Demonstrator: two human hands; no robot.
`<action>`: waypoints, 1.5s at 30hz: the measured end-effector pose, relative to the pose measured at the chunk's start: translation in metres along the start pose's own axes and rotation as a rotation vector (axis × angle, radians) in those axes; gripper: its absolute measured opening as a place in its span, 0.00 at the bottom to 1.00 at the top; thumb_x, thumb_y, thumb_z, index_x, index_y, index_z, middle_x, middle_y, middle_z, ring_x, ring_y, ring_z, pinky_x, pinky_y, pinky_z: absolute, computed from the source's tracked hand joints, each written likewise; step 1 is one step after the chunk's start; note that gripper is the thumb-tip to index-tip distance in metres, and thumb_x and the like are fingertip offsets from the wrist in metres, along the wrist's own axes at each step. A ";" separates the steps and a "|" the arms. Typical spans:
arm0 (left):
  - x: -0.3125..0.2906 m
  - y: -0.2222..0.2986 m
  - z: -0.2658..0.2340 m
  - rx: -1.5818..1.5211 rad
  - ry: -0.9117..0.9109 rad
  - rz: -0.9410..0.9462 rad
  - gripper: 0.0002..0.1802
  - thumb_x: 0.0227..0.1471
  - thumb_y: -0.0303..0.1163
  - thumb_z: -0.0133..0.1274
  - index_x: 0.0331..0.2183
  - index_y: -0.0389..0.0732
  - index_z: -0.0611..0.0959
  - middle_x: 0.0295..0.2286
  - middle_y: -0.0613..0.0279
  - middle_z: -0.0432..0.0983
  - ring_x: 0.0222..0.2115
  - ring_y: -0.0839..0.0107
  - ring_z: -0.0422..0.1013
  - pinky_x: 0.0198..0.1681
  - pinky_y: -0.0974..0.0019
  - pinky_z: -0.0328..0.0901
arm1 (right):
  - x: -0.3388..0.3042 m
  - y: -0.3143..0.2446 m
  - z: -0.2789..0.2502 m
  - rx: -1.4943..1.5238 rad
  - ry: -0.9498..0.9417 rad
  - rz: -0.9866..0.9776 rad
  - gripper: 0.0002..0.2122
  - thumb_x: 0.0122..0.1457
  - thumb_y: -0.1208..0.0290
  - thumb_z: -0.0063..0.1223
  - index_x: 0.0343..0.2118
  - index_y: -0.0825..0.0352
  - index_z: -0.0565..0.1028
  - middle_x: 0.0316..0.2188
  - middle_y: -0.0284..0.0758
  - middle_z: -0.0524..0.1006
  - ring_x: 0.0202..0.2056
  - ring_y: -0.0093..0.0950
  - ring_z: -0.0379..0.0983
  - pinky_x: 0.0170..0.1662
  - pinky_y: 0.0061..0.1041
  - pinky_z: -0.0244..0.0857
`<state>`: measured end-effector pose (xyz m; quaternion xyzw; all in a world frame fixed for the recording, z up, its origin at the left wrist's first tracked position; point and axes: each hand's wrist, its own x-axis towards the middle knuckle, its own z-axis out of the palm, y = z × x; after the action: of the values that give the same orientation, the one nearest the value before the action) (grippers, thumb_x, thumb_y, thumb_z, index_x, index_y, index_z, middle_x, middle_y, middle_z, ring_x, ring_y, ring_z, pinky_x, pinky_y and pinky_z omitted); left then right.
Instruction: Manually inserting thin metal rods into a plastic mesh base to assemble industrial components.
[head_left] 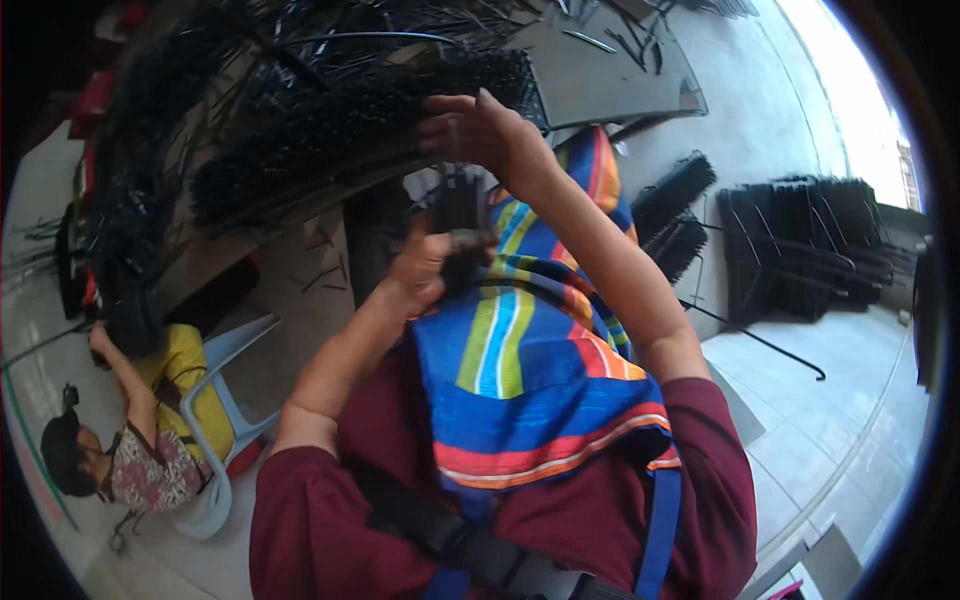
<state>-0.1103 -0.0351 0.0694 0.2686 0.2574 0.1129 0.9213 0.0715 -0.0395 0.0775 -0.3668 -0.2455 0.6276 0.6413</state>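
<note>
My left hand [428, 268] is closed round a dark bundle of thin strips [458, 205], held upright above my lap. Motion smears the bundle, and its exact kind does not show. Just above the bundle's top is my right hand [490, 138], its fingers stretched to the left and partly blurred. Nothing shows in that hand. Behind both hands runs a long pile of black bristly pieces [330, 140] on the table. A striped blue, red and green apron [540, 370] covers my lap, with a dark curved rod [530, 288] lying across it.
Loose thin metal pieces [590, 42] lie on the tabletop [620, 85]. On the right, black bristly stacks [790, 240] rest on the tiled floor, with a hook-ended rod [760, 338] sticking out. A co-worker [150, 465] sits at left on a pale blue chair [215, 425].
</note>
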 end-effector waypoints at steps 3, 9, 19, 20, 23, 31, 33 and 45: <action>-0.002 -0.005 0.006 0.014 -0.092 -0.042 0.23 0.41 0.22 0.56 0.44 0.36 0.74 0.34 0.51 0.76 0.32 0.63 0.75 0.39 0.62 0.71 | -0.020 0.004 0.002 -0.608 -0.090 -0.041 0.19 0.63 0.62 0.42 0.47 0.74 0.72 0.38 0.40 0.78 0.38 0.27 0.75 0.46 0.25 0.67; -0.011 -0.001 0.006 0.069 -0.230 -0.149 0.30 0.36 0.21 0.58 0.46 0.35 0.71 0.34 0.51 0.76 0.33 0.63 0.76 0.41 0.63 0.72 | -0.044 0.001 0.005 -0.449 -0.050 0.076 0.14 0.62 0.67 0.45 0.35 0.74 0.77 0.31 0.36 0.79 0.32 0.20 0.75 0.41 0.20 0.68; 0.000 0.007 0.000 0.164 -0.039 -0.127 0.20 0.36 0.19 0.60 0.37 0.32 0.76 0.26 0.55 0.77 0.21 0.70 0.74 0.26 0.70 0.71 | -0.025 -0.003 0.006 -0.452 -0.021 0.153 0.12 0.57 0.71 0.51 0.41 0.73 0.76 0.33 0.38 0.79 0.36 0.24 0.76 0.43 0.23 0.68; 0.002 0.008 -0.003 0.174 -0.064 -0.170 0.21 0.36 0.19 0.62 0.37 0.34 0.76 0.27 0.58 0.76 0.23 0.71 0.74 0.27 0.70 0.70 | -0.024 -0.009 0.008 -0.437 0.024 0.159 0.13 0.57 0.71 0.51 0.42 0.73 0.76 0.34 0.38 0.79 0.36 0.24 0.75 0.44 0.23 0.68; 0.007 0.009 0.000 0.196 -0.093 -0.202 0.22 0.34 0.19 0.63 0.37 0.35 0.77 0.28 0.60 0.75 0.26 0.72 0.73 0.29 0.71 0.70 | -0.022 -0.033 0.005 -0.832 -0.042 0.030 0.19 0.48 0.69 0.58 0.44 0.69 0.76 0.40 0.35 0.77 0.41 0.25 0.74 0.42 0.23 0.68; 0.009 0.028 -0.001 0.427 -0.118 -0.150 0.29 0.26 0.20 0.62 0.39 0.35 0.78 0.33 0.61 0.76 0.33 0.74 0.72 0.37 0.74 0.67 | -0.015 -0.029 0.036 -1.646 -0.535 -0.354 0.10 0.42 0.68 0.59 0.28 0.64 0.79 0.28 0.32 0.74 0.36 0.33 0.71 0.50 0.36 0.56; 0.018 0.022 -0.010 0.411 -0.142 -0.181 0.28 0.27 0.20 0.62 0.38 0.35 0.78 0.33 0.60 0.76 0.33 0.74 0.72 0.36 0.75 0.67 | -0.011 -0.026 0.026 -1.538 -0.378 -0.392 0.07 0.43 0.67 0.58 0.23 0.63 0.77 0.24 0.33 0.73 0.33 0.32 0.71 0.45 0.36 0.59; 0.030 0.022 -0.017 -0.037 0.055 -0.117 0.16 0.38 0.18 0.59 0.35 0.35 0.79 0.27 0.58 0.77 0.25 0.68 0.75 0.29 0.66 0.71 | 0.090 -0.116 -0.011 -2.053 0.339 -0.759 0.15 0.55 0.63 0.55 0.43 0.63 0.74 0.39 0.41 0.75 0.40 0.34 0.72 0.42 0.30 0.63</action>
<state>-0.0957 0.0008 0.0565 0.2330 0.2955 0.0708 0.9238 0.1613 0.0541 0.1479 -0.7063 -0.6549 -0.1700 0.2084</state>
